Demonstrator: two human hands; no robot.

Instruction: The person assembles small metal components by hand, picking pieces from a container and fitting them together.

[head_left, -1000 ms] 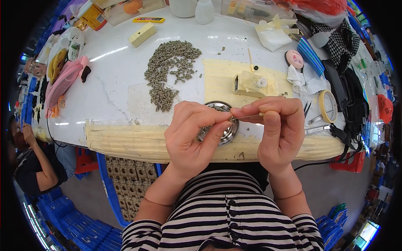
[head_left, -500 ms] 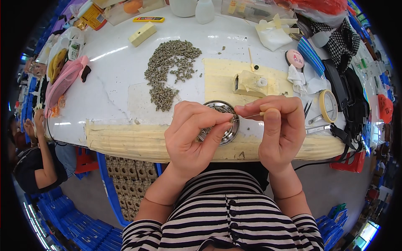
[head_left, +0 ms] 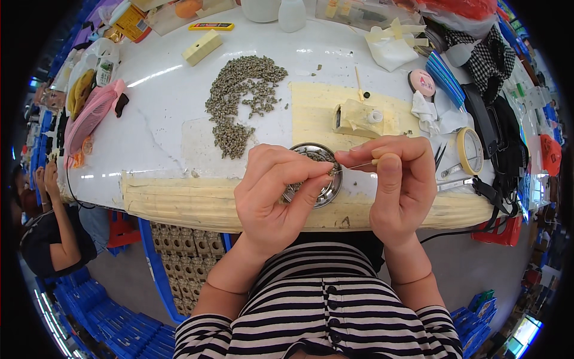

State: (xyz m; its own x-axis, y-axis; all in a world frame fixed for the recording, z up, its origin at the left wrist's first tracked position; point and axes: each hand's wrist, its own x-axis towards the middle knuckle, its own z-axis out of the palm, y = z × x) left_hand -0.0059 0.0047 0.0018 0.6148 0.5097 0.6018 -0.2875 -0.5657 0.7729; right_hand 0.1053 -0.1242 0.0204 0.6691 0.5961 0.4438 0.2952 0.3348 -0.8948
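Observation:
Between thumb and forefinger my left hand (head_left: 272, 197) pinches a tiny metal part (head_left: 331, 170). Opposite it, my right hand (head_left: 403, 185) grips a thin needle-like tool (head_left: 359, 166), its tip reaching to the small part at the left fingertips. Under both hands' fingers lies a round shiny metal dish (head_left: 324, 196) with small metal pieces in it, partly covered by the left hand. Farther off on the white table (head_left: 158, 113) spreads a loose heap of small grey-brown metal parts (head_left: 248, 75).
Right of the dish are a tape-wrapped block (head_left: 359, 118), a masking tape roll (head_left: 462, 152) and tweezers (head_left: 440, 154). A pink fan (head_left: 89, 125) lies at left. Below the taped table edge (head_left: 179, 200) stands a blue crate (head_left: 156, 269) of metal parts. Another person (head_left: 57, 233) sits at far left.
My two hands keep nearly the same pose over the dish. At far left the other person's raised hands have shifted slightly.

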